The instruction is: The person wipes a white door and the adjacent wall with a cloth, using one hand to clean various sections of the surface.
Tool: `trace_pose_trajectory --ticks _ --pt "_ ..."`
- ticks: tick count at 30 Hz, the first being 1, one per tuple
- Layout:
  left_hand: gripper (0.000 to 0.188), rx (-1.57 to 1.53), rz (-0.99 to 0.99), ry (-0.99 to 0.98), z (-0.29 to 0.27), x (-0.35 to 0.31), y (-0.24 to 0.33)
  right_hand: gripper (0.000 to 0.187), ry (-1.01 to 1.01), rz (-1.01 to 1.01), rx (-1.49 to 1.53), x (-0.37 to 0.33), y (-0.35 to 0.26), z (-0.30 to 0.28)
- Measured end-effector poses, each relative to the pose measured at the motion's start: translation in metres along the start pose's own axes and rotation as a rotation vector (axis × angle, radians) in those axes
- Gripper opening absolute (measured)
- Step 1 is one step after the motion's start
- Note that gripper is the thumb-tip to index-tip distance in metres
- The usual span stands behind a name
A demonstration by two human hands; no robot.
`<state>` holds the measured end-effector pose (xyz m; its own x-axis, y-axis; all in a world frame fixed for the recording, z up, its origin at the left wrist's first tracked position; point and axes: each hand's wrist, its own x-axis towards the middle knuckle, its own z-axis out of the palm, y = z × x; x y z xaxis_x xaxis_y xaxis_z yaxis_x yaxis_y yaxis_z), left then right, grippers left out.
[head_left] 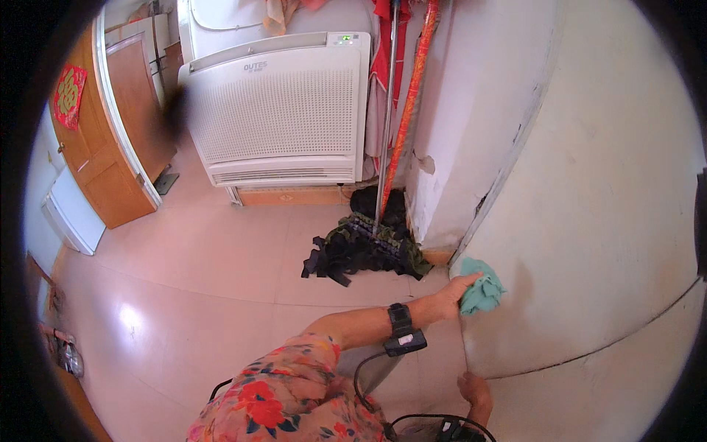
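A crumpled green cloth (483, 289) is bunched in my left hand (451, 292), pressed against a large off-white surface (589, 221) on the right. The fingers are wrapped into the cloth, and a shadow falls beside it. A black strap with a small box (405, 337) circles my left wrist. Below, my right hand (475, 390) is at the near left edge of that surface, close to a dark seam (574, 361). Its fingers look curled, and whatever they may hold is hidden.
A mop (361, 247) with dark cloth strips and a metal pole stands in the corner beside an orange-wrapped pole (409, 103). Behind is a white wall-mounted unit (280, 110). A wooden door (110, 162) stands at far left. Black cable (359, 376) hangs near my arms.
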<state>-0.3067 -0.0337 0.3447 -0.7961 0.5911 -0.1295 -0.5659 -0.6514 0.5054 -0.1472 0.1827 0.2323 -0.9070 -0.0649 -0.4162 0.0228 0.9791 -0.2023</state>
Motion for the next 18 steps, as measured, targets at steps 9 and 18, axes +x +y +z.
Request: trace_pose_trajectory --ticks 9,18 --pt "0.037 0.083 -0.132 0.119 0.001 0.050 -0.049 0.029 0.219 0.009 0.048 -0.016 -0.019 -0.014" --pt "0.031 0.219 -0.377 0.031 -0.020 0.048 -0.101 0.048 1.120 -0.138 0.222 -0.015 -0.057 -0.081"
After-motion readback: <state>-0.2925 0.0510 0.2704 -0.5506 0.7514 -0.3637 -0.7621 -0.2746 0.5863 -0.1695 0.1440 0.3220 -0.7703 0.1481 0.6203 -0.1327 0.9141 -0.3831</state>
